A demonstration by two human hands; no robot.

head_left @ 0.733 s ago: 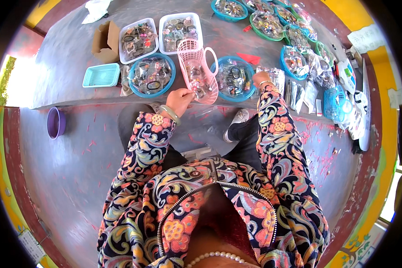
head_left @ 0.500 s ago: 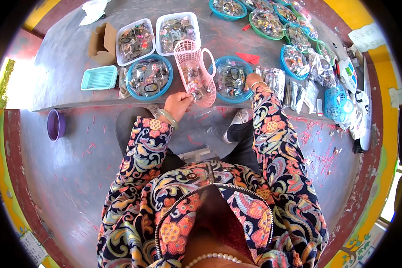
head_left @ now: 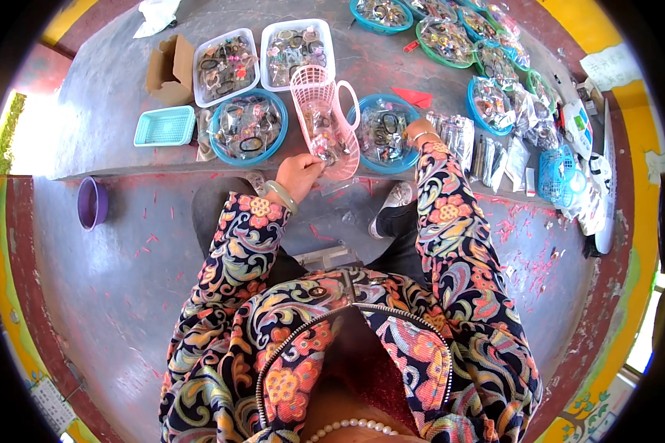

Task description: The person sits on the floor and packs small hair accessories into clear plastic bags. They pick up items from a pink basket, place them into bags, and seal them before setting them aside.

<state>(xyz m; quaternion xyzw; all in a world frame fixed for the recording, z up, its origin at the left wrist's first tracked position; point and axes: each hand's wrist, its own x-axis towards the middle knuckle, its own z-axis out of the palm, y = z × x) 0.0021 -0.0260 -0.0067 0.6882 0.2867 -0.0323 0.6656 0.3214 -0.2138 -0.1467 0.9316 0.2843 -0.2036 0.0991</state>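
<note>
Grey concrete ledge (head_left: 391,70), worn and red-stained, spans the upper frame; a red-flecked floor lies below it.

Pink plastic basket (head_left: 324,118), lattice-walled with a loop handle, lies at centre top of the frame, open mouth toward the person, small packets inside. Left hand (head_left: 301,171) sits at the basket's lower rim, forearm rising from lower centre in a floral sleeve, a pale bangle on the wrist. Fingers are pinched together on a small clear packet (head_left: 324,156) at the basket mouth; what the packet holds is too small to tell.

Right hand (head_left: 415,133) is just right of the basket, at the edge of a round blue bowl (head_left: 383,133) of bagged trinkets. Most of the hand is hidden behind the sleeve cuff; whether it grips anything cannot be told.

Left of the basket stands a second round blue bowl (head_left: 248,127) with dark rings and packets, then a teal rectangular tray (head_left: 165,126). Above them sit two white square tubs (head_left: 225,65), and a torn cardboard box (head_left: 168,70) at upper left. Clear sachets (head_left: 495,151) spread to the right. A purple cup (head_left: 92,202) stands on the floor at the left edge.
</note>
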